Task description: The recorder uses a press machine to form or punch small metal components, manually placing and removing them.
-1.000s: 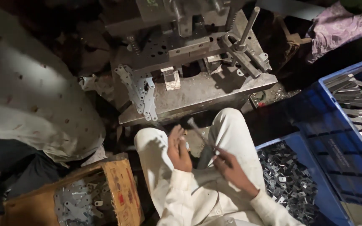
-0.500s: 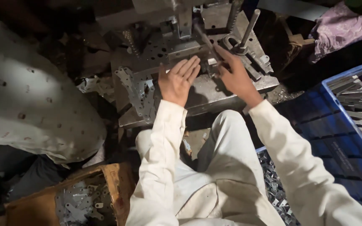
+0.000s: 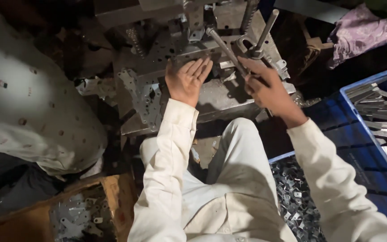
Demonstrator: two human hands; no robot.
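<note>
— What has the right hand [image 3: 267, 87] got?

— Its fingers are curled tight around a metal rod [image 3: 227, 49] that slants up and left from the fist toward the press tooling [image 3: 182, 31]. A second rod [image 3: 265, 29] stands just beside it, leaning up to the right.

— And the left hand [image 3: 187, 80]?

— Flat and spread, holding nothing. The palm rests on the grey steel base plate [image 3: 216, 101] of the press, fingertips pointing up at the tooling, just left of the gripped rod.

— What lies around them?

— Left of the flat hand, a punched metal strip [image 3: 142, 96] hangs over the plate's edge. Below the hands, the person's cream trousers. Right of the fist, a blue crate [image 3: 337, 134] with long metal strips [image 3: 381, 112]; below it, a heap of small stamped parts [image 3: 294, 197]. Far down on the left, a wooden box [image 3: 113, 197] holds more stamped pieces.
</note>
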